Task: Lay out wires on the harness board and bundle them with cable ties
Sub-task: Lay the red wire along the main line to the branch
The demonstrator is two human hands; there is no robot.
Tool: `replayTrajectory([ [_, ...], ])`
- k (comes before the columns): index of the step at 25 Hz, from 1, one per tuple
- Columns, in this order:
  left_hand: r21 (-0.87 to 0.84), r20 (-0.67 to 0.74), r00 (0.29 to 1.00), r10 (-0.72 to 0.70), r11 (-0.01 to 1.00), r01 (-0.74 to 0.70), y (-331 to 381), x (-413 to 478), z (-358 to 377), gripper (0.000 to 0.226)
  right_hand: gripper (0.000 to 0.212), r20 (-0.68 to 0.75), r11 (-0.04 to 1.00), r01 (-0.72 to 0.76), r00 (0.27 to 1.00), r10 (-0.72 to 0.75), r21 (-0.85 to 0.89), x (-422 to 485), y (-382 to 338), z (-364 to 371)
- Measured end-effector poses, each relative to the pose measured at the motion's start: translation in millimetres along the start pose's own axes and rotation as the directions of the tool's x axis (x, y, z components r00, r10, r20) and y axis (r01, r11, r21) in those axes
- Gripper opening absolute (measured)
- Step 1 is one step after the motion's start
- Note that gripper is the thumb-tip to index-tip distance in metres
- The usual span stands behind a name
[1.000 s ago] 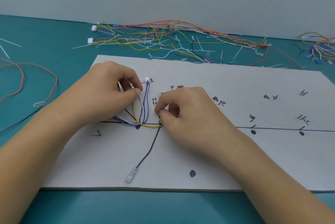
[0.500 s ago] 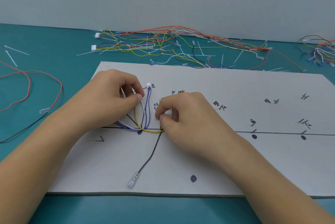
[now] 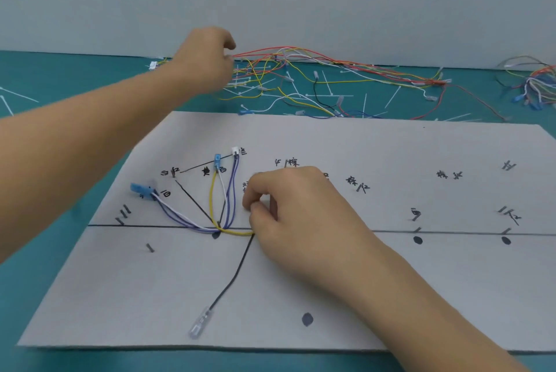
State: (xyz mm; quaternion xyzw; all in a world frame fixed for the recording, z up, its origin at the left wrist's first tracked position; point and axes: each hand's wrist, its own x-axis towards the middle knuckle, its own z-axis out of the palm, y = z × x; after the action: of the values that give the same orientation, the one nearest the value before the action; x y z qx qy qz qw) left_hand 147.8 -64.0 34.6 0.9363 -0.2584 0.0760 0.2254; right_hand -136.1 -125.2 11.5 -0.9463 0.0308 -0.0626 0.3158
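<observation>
Wires (image 3: 355, 69), ties (image 3: 392, 97) litter table (image 3: 45, 76) beyond board (image 3: 421, 296); right hand (image 3: 301, 215) covers yellow wire (image 3: 211, 197).

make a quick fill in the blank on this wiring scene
The left hand reaches the pile of loose ___.
The right hand rests on the ___.
The black wire ends in a ___ terminal.
The yellow wire leads up to a ___ connector.
Missing: wires, board, clear, blue.

Left hand (image 3: 207, 61) is stretched far forward, fingers apparently curled; right hand (image 3: 288, 212) rests low, fingertips pinched.
</observation>
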Motion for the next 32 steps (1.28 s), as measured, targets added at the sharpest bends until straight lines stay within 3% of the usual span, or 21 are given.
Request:
replayTrajectory([
  [4, 0.043, 0.078, 0.995, -0.067, 0.997, 0.064, -8.4, 58.4, 42.5, 0.043, 0.016, 0.004, 1.000, 0.005, 1.000, -0.005, 0.015, 2.5, -1.3, -0.3],
  [9, -0.010, -0.028, 0.985, -0.168, 0.986, 0.168, -5.8, 74.3, 63.5, 0.027, 0.015, -0.011, 1.000, -0.002, 1.000, 0.003, 0.031, 3.8, 1.0, 2.8],
  [14, 0.066, -0.133, 0.987, -0.088, 0.993, 0.097, 0.2, 74.0, 42.2, 0.018, 0.015, -0.010, 1.000, 0.013, 1.000, -0.013, 0.013, 2.2, 1.3, 2.5],
  [18, -0.068, -0.244, 0.968, 0.064, 0.994, -0.082, 7.4, 58.7, 3.3, 0.015, 0.014, -0.011, 1.000, -0.001, 1.000, 0.001, 0.004, 1.1, 1.9, 1.6],
  [22, -0.157, -0.406, 0.860, 0.311, 0.903, -0.400, 25.5, -2.6, -37.2, 0.011, 0.017, -0.042, 0.998, -0.045, 0.998, 0.047, 0.050, 2.4, 1.6, -1.8],
  [24, -0.131, -0.380, 0.814, 0.440, 0.845, -0.518, 33.9, -52.0, -49.9, 0.008, 0.026, -0.158, 0.976, -0.116, 0.977, 0.146, 0.185, 7.6, 2.7, -9.5],
  [26, -0.118, -0.284, 0.793, 0.539, 0.802, -0.586, 35.3, -102.7, -55.3, 0.004, 0.043, -0.280, 0.844, -0.132, 0.907, 0.315, 0.520, 14.1, 6.2, -23.3],
  [27, -0.134, -0.232, 0.787, 0.571, 0.783, -0.607, 34.4, -126.8, -56.4, 0.004, 0.053, -0.262, 0.680, -0.089, 0.880, 0.396, 0.728, 16.3, 10.1, -32.0],
  [28, -0.163, -0.181, 0.781, 0.597, 0.765, -0.623, 32.9, -147.5, -56.5, 0.004, 0.061, -0.196, 0.450, -0.034, 0.869, 0.454, 0.893, 17.8, 14.2, -40.6],
  [29, -0.200, -0.130, 0.778, 0.614, 0.752, -0.627, 30.4, -164.1, -55.7, 0.004, 0.064, -0.119, 0.219, 0.012, 0.867, 0.484, 0.976, 18.3, 17.9, -47.4],
  [30, -0.241, -0.087, 0.782, 0.618, 0.748, -0.618, 26.4, -175.4, -54.3, 0.003, 0.060, -0.074, 0.072, 0.044, 0.863, 0.500, 0.996, 18.1, 21.3, -52.4],
  [31, -0.281, -0.052, 0.797, 0.602, 0.757, -0.590, 20.7, -182.1, -52.6, 0.002, 0.052, -0.070, 0.054, 0.049, 0.852, 0.518, 0.997, 18.2, 23.6, -55.2],
  [32, -0.315, -0.022, 0.818, 0.575, 0.772, -0.551, 13.3, -185.0, -51.3, 0.003, 0.044, -0.094, 0.121, 0.032, 0.833, 0.546, 0.992, 18.8, 25.4, -55.5],
])
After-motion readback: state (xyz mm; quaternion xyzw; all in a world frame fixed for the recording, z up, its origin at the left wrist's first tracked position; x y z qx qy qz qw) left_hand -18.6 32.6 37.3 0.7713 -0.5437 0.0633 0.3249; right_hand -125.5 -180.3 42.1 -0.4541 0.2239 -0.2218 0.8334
